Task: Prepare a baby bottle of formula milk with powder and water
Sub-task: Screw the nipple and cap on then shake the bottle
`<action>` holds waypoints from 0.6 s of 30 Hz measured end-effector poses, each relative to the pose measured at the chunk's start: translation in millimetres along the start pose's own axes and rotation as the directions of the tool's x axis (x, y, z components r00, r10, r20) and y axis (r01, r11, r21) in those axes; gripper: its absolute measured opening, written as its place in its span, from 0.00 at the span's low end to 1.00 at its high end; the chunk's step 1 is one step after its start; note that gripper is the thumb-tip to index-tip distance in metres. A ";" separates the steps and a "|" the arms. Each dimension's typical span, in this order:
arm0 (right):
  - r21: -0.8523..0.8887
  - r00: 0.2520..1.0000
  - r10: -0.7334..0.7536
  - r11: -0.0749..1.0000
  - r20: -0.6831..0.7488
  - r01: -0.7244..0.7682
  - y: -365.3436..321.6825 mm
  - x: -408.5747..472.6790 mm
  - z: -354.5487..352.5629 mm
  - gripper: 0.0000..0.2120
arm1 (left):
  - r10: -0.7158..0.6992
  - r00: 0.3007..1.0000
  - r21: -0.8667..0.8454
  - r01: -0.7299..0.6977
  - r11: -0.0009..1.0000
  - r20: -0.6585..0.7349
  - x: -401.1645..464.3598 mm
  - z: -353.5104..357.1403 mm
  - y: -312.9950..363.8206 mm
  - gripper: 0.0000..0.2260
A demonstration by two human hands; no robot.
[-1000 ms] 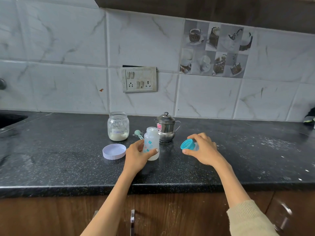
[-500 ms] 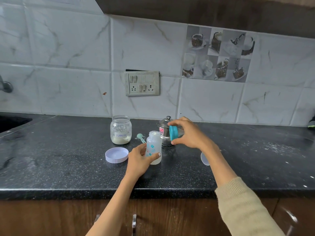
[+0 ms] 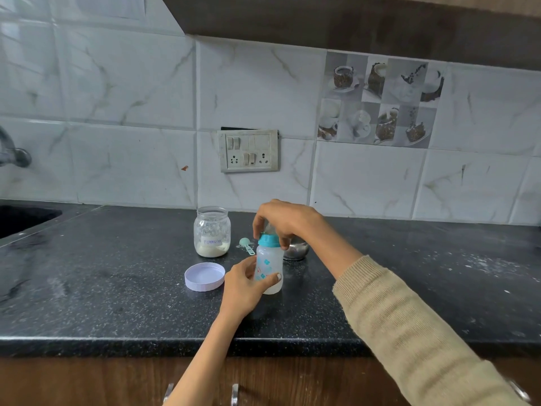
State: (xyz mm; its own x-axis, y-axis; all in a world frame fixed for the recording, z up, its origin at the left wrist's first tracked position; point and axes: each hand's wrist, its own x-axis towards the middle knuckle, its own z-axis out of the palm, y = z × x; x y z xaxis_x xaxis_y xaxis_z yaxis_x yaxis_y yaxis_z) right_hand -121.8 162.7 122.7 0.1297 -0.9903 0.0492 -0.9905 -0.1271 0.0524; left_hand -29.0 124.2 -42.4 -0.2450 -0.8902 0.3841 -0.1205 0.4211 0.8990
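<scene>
Two hands meet at one translucent plastic baby bottle with teal flower prints, which stands upright on the black speckled stone counter near its front edge. Half a second ago the right hand held the teal screw collar with its clear teat in the air beside the steel pot; now that collar sits on the bottle's neck, and the right hand's curled fingertips grip it from above. The left hand stays where it was, fingers and thumb wrapped round the bottle's lower body. A thin pale layer shows at the bottle's bottom.

At ten o'clock from the bottle stands the open clear glass jar of white powder, its white label handwritten "Formula" in blue. The round lilac plastic lid lies at nine o'clock, just beside the left hand. The small mint-green measuring scoop lies between jar and bottle. The small shiny steel pot, at one o'clock, is now mostly hidden behind the right hand. The red sticker seen on it earlier is covered. The bottle's prints are too small to read
</scene>
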 end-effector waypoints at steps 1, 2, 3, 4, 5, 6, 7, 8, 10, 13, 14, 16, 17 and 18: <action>-0.011 1.000 -0.005 1.000 0.010 0.005 -0.2 1.0 1.0 0.28 | 0.001 1.000 0.001 -0.001 1.000 -0.001 -0.1 -0.1 0.2 0.17; -0.024 1.000 -0.006 1.000 0.017 0.007 0.2 2.0 1.9 0.28 | 0.002 1.000 0.001 -0.002 1.000 -0.002 -0.3 0.0 0.7 0.16; -0.029 1.000 -0.008 1.000 0.021 0.009 0.7 2.4 2.2 0.29 | 0.000 1.000 0.000 0.000 1.000 -0.004 -0.5 -0.1 0.8 0.16; -0.026 1.000 -0.011 1.000 0.027 0.011 1.2 2.9 2.0 0.29 | -0.001 1.000 0.000 0.001 1.000 -0.004 -0.5 -0.2 0.8 0.16; -0.018 0.999 -0.016 1.000 0.036 0.017 1.9 3.2 1.8 0.28 | -0.003 1.000 0.002 0.003 1.000 -0.003 -0.8 -0.3 1.2 0.16; -0.009 0.999 -0.022 1.000 0.046 0.022 2.8 3.5 1.4 0.28 | -0.004 1.000 0.005 0.004 1.000 -0.002 -0.9 -0.1 1.7 0.16; 0.000 0.998 -0.024 1.000 0.055 0.024 3.7 3.8 1.0 0.28 | -0.003 1.000 0.009 0.003 1.000 -0.002 -1.0 -0.1 2.2 0.17; 0.009 0.998 -0.024 1.000 0.063 0.023 4.8 4.1 0.3 0.27 | 0.000 1.000 0.011 0.000 1.000 -0.001 -0.9 0.1 2.6 0.17; 0.029 0.997 -0.016 0.999 0.077 0.014 7.5 5.6 -1.2 0.27 | 0.004 1.000 0.012 -0.004 1.000 0.002 -0.9 0.3 3.9 0.16; 0.056 0.993 -0.009 0.998 0.115 0.002 10.2 8.5 -3.7 0.27 | 0.010 1.000 0.019 -0.010 1.000 0.006 -0.1 0.3 3.0 0.15; 0.062 0.992 -0.008 0.998 0.128 0.000 10.6 9.7 -4.3 0.26 | 0.013 1.000 0.022 -0.014 1.000 0.006 0.4 0.5 2.2 0.15; 0.061 0.989 -0.013 0.998 0.149 0.004 10.9 12.2 -5.2 0.26 | 0.016 1.000 0.026 -0.016 1.000 0.008 1.2 0.6 0.6 0.17; 0.054 0.987 -0.019 0.998 0.158 0.011 11.4 14.2 -5.3 0.26 | 0.015 1.000 0.027 -0.015 1.000 0.010 1.5 0.8 0.1 0.18; 0.050 0.986 -0.026 0.999 0.165 0.018 12.1 16.2 -5.3 0.26 | 0.014 1.000 0.028 -0.015 0.999 0.011 1.8 0.9 -0.5 0.18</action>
State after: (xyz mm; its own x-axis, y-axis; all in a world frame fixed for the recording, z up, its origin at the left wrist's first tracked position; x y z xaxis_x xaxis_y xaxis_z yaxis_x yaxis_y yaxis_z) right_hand -131.4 145.4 129.4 0.1464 -0.9822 -0.1173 -0.9890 -0.1477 0.0030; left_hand -30.3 122.5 -42.3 -0.2571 -0.8821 0.3947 -0.1437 0.4388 0.8870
